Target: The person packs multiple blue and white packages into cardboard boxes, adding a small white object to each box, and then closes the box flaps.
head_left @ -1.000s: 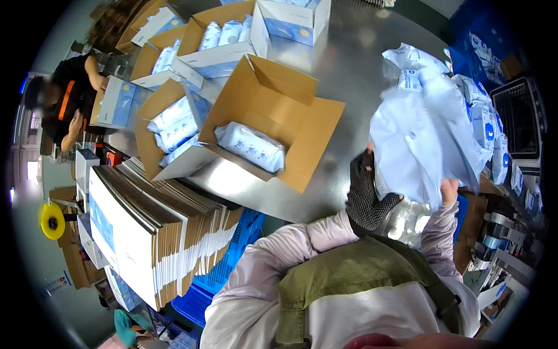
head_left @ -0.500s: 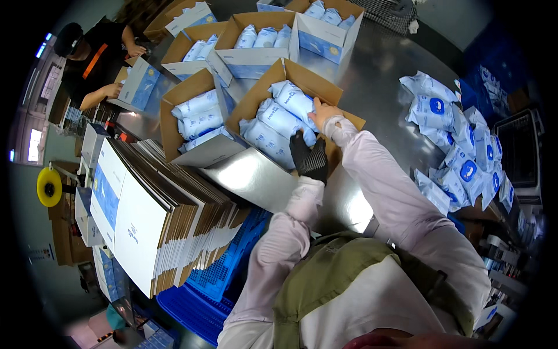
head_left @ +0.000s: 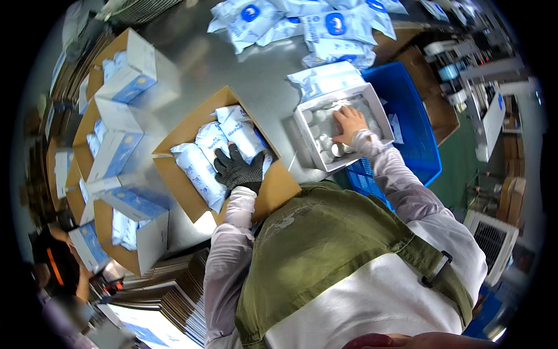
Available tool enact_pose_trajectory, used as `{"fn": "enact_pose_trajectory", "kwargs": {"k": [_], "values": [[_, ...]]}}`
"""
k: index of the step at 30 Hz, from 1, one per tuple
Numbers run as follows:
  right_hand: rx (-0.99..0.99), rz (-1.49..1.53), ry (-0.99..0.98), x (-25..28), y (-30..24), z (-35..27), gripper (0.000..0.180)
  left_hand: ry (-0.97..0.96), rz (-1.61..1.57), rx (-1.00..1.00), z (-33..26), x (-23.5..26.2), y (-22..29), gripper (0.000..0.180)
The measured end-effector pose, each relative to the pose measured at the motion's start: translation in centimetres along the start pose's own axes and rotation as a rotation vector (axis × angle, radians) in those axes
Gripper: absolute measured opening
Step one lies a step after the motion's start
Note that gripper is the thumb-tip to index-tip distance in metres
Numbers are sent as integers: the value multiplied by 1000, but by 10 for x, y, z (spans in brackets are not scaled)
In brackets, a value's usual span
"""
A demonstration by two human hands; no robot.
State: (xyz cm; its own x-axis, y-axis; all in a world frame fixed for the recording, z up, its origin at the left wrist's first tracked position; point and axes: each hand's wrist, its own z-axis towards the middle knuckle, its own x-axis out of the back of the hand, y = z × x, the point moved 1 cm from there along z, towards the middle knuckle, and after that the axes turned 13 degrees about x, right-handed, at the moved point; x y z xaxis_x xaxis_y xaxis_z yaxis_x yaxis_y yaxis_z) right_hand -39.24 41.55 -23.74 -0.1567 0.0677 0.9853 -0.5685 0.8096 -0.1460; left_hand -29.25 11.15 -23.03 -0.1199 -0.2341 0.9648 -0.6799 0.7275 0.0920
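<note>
My left hand (head_left: 239, 170), in a black dotted glove, lies with fingers spread on light-blue soft packs (head_left: 197, 171) inside an open cardboard box (head_left: 187, 120). The packs rest side by side there, with a further one tucked partly under the hand. To the right, my bare right hand (head_left: 350, 124) reaches down into a shallow white box (head_left: 308, 139). Its fingers are apart over small rounded white pieces (head_left: 318, 129), whose kind I cannot make out. Nothing shows gripped in either hand.
Loose packs (head_left: 334, 26) are heaped at the far side of the metal table (head_left: 192, 58). A blue crate (head_left: 415, 116) stands beyond the white box. Several filled cartons (head_left: 131, 72) line the left, near flat cardboard stacks (head_left: 168, 308) and another person (head_left: 61, 256).
My view has swung right. My right hand has left the packs in the cardboard box and is now in the white box. The left hand remains on the packs.
</note>
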Motion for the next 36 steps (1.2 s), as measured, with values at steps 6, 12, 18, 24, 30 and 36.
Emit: {"fn": "enact_pose_trajectory", "kwargs": {"k": [6, 12, 18, 24, 30, 36], "values": [[-299, 620, 238, -32, 19, 1, 43, 24, -87, -144, -12, -12, 9, 85], [-424, 1264, 401, -33, 62, -20, 38, 113, -62, -272, -7, -15, 1, 76], [-456, 835, 486, -13, 70, -29, 42, 115, -52, -278, -10, -13, 5, 74], [-393, 434, 406, 12, 65, -32, 42, 81, -123, -373, -6, -10, -8, 70], [-199, 1411, 494, 61, 40, -25, 42, 157, -506, -505, -26, 40, -36, 58], [247, 1657, 337, 113, -119, 23, 47, 570, -306, -193, -1, 78, -113, 73]]}}
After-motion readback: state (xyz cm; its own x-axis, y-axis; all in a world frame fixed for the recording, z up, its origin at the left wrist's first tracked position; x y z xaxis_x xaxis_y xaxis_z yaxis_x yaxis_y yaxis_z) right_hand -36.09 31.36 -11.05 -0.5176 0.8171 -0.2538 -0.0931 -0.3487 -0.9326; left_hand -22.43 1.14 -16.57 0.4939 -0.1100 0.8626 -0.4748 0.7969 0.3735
